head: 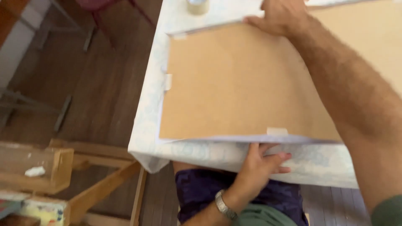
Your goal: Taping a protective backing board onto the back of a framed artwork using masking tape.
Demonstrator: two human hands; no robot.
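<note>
Head view: left hand [260, 164] grips the brown board's [234, 83] near edge from beneath; right hand [278, 16] presses flat on its far edge, roll of tape [197, 6] just beyond.

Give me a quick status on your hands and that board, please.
Left hand under the brown board's near edge; right hand pressing the far edge. Tape roll sits beyond it on the table.
</note>
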